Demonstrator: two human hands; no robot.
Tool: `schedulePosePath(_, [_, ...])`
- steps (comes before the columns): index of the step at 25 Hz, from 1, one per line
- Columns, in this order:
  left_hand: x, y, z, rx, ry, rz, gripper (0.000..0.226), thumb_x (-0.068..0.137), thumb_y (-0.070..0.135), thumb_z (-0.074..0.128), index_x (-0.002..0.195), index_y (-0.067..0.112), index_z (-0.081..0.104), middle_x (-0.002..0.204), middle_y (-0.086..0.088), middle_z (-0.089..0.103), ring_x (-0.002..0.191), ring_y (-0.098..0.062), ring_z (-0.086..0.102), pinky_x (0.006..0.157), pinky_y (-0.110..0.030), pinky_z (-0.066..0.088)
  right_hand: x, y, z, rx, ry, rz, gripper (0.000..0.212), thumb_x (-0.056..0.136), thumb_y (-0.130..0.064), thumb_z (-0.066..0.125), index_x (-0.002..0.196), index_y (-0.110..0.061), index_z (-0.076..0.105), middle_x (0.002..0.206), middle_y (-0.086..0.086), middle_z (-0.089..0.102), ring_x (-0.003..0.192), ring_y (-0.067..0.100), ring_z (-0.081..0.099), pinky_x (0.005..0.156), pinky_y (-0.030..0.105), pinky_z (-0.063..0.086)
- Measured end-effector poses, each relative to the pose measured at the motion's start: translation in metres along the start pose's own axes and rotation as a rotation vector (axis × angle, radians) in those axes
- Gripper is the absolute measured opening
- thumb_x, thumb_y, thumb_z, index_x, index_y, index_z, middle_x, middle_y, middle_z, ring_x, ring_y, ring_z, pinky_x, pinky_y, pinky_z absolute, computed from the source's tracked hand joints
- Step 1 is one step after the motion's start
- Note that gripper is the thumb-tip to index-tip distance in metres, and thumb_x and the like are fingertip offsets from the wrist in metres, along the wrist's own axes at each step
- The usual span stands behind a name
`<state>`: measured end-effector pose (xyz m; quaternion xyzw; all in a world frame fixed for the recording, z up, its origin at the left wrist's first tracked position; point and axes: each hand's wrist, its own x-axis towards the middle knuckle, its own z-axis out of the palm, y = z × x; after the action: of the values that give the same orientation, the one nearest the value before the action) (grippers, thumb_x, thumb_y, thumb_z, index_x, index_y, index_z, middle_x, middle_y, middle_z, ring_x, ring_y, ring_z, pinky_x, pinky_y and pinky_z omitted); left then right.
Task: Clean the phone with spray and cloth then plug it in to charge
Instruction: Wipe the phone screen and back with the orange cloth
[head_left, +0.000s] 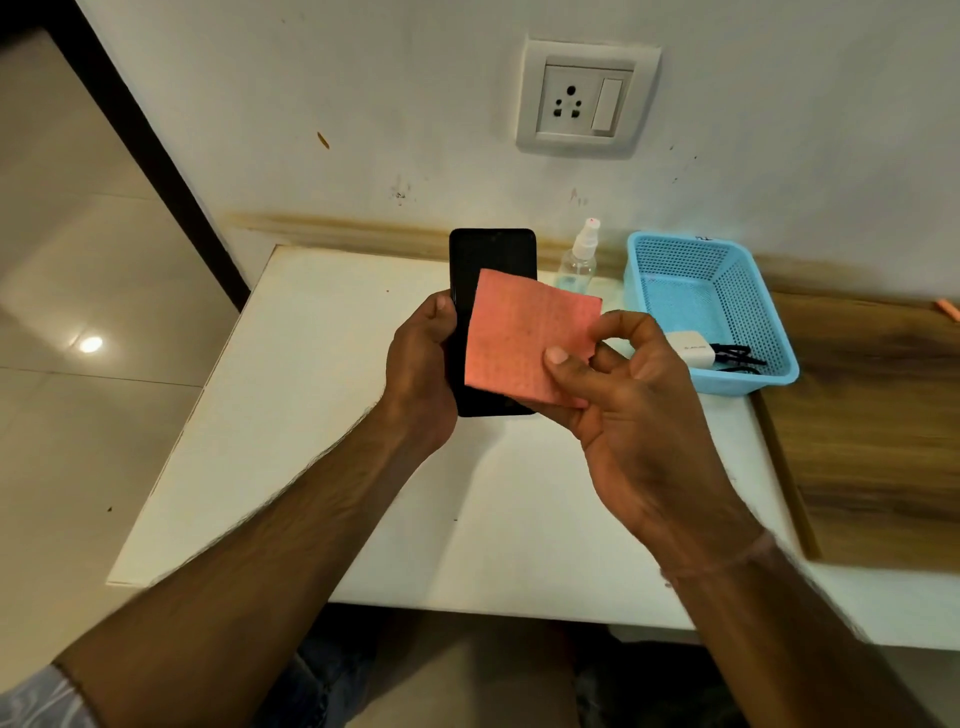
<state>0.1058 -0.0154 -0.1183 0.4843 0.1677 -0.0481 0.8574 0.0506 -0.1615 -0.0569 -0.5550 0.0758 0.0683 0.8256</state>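
My left hand (422, 371) grips a black phone (491, 254) by its left edge, holding it upright above the white table, screen toward me. My right hand (618, 384) pinches a pink cloth (519, 338) by its right corner, and the cloth lies over the lower right of the phone's screen. A small clear spray bottle (579, 260) with a white nozzle stands on the table behind the phone. A white charger plug (691, 348) with a black cable (737, 357) lies in a blue basket (670, 249). A wall socket (571, 101) with a switch sits above.
The white table (322, 415) ends at its left edge, with tiled floor beyond. A wooden board (872, 431) lies on the right, next to the blue basket. An orange object (949, 310) shows at the far right edge.
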Motion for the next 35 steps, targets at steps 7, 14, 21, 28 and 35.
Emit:
schedulePosePath(7, [0.004, -0.005, -0.004, -0.025, 0.006, 0.016, 0.029, 0.106, 0.026, 0.041, 0.093, 0.018, 0.066, 0.1, -0.004, 0.073, 0.089, -0.025, 0.07, 0.072, -0.037, 0.059, 0.018, 0.001, -0.025, -0.259, -0.032, -0.147, 0.056, 0.074, 0.018, 0.066, 0.121, -0.012, 0.06, 0.117, 0.004, 0.066, 0.107, 0.018, 0.064, 0.089, 0.034, 0.055])
schedulePosePath(14, [0.006, -0.007, -0.003, -0.026, 0.025, 0.0, 0.031, 0.106, 0.026, 0.041, 0.094, 0.019, 0.069, 0.099, -0.004, 0.076, 0.089, -0.024, 0.073, 0.072, -0.037, 0.06, 0.03, 0.0, -0.034, -1.02, 0.335, -0.744, 0.025, 0.08, -0.042, 0.072, 0.084, -0.021, 0.06, 0.086, 0.0, 0.059, 0.069, 0.006, 0.053, 0.063, 0.013, 0.048])
schedulePosePath(21, [0.004, -0.012, 0.001, -0.002, 0.023, 0.006, 0.029, 0.106, 0.027, 0.041, 0.102, 0.018, 0.068, 0.098, -0.003, 0.076, 0.086, -0.022, 0.074, 0.067, -0.033, 0.06, 0.042, 0.014, -0.023, -1.132, 0.318, -0.975, 0.015, 0.08, -0.004, 0.066, 0.084, -0.006, 0.052, 0.093, 0.009, 0.059, 0.085, 0.026, 0.056, 0.072, 0.039, 0.051])
schedulePosePath(28, [0.004, -0.006, -0.002, -0.178, -0.046, -0.204, 0.041, 0.106, 0.038, 0.039, 0.128, 0.015, 0.065, 0.117, -0.011, 0.073, 0.1, -0.03, 0.072, 0.084, -0.046, 0.058, 0.04, 0.032, -0.022, -1.194, 0.226, -0.841, 0.015, 0.085, -0.009, 0.069, 0.091, -0.006, 0.056, 0.102, 0.011, 0.067, 0.092, 0.023, 0.06, 0.076, 0.032, 0.053])
schedulePosePath(35, [0.006, -0.003, -0.009, -0.364, -0.213, -0.307, 0.045, 0.106, 0.037, 0.039, 0.125, 0.009, 0.067, 0.127, -0.016, 0.068, 0.115, -0.034, 0.067, 0.102, -0.051, 0.049, 0.044, 0.016, -0.03, -0.859, 0.366, -0.796, 0.012, 0.09, -0.025, 0.066, 0.095, -0.015, 0.062, 0.08, -0.009, 0.061, 0.073, 0.01, 0.058, 0.069, 0.016, 0.049])
